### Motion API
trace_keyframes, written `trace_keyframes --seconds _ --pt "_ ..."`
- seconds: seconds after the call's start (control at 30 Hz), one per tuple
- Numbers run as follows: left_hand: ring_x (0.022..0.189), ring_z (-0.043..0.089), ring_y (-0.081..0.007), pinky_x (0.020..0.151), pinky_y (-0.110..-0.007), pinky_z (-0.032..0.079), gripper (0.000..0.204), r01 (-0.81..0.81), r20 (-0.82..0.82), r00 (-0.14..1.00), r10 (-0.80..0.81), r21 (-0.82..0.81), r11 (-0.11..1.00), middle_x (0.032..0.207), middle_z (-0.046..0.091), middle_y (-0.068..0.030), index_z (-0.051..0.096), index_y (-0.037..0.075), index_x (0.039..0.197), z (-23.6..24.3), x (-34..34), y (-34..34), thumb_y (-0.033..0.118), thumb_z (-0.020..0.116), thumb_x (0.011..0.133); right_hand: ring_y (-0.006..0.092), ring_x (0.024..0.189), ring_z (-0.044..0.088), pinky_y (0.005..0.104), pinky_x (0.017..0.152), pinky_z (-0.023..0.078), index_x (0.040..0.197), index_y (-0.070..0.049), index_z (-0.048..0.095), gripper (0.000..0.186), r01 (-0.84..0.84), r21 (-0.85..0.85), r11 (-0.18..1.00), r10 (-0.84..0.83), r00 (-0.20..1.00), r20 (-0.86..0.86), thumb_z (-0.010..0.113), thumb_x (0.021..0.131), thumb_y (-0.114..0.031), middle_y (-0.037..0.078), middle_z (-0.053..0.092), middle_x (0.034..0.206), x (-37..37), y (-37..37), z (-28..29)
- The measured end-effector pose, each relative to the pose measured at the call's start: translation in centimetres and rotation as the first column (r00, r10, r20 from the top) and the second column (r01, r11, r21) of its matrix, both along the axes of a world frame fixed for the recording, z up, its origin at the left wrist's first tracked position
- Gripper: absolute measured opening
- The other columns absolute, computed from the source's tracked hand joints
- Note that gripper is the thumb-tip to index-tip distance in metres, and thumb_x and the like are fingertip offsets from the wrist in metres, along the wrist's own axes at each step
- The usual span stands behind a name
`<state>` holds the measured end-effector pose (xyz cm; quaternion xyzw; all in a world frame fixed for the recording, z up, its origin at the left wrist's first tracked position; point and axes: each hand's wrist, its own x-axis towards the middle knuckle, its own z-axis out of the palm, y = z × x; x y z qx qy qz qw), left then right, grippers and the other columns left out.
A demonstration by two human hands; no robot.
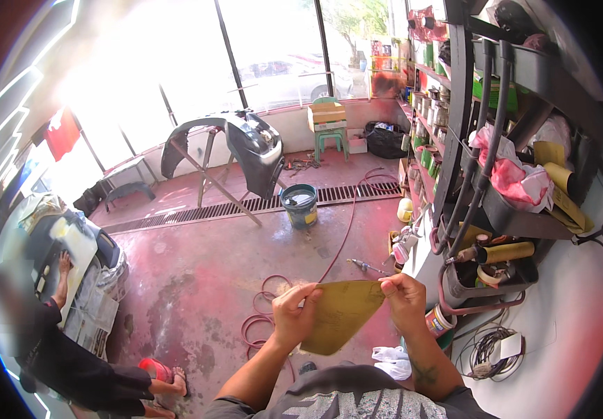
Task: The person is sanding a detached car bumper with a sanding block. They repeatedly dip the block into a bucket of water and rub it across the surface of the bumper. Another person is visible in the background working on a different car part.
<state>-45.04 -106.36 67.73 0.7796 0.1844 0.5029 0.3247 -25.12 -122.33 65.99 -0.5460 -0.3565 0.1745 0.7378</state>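
Between my two hands, in front of my chest, is a sheet of yellow-gold sandpaper (343,314) with faint dark marks on it. My left hand (294,313) grips its left edge, thumb on top and fingers curled behind. The upper right corner is pinched in my right hand (404,300), between thumb and fingers. The sheet hangs tilted, its lower end pointing down toward my body. More gold sheets and rolls of the same colour (560,188) lie in a trolley tray at my right.
At right stands a dark trolley (500,216) beside shelves of cans (430,119). A red hose (347,237) snakes across the floor near a spray gun (368,266). Ahead, a car bumper (245,143) rests on a stand by a bucket (300,206). A co-worker (71,356) touches a panel at left.
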Motion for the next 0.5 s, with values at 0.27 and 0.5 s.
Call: trace_keyframes --seconds 0.27,0.5 --pt "0.075 0.074 -0.0213 0.069 -0.033 0.057 0.010 -0.029 0.038 0.999 0.027 0.062 0.998 0.086 0.077 -0.0145 0.078 -0.003 0.102 0.3 -0.1 0.3 0.005 0.076 0.097 0.0058 0.086 0.067 0.0241 0.079 0.053 0.100 0.000 0.075 0.013 -0.139 -0.020 0.990 0.133 0.974 -0.182 0.078 0.102 -0.012 0.001 0.076 0.095 -1.3 0.4 -3.2" --pt "0.075 0.072 -0.0164 0.067 -0.031 0.055 0.013 -0.022 0.009 1.000 0.022 -0.056 0.998 0.083 0.075 -0.0122 0.077 -0.004 0.105 -1.2 -0.1 0.5 0.008 0.076 0.100 0.0045 0.083 0.063 0.0228 0.075 0.050 0.096 -0.001 0.074 0.009 -0.144 0.060 0.988 0.154 0.956 -0.248 0.078 0.101 -0.008 -0.001 0.074 0.093 -2.2 0.4 -7.4"
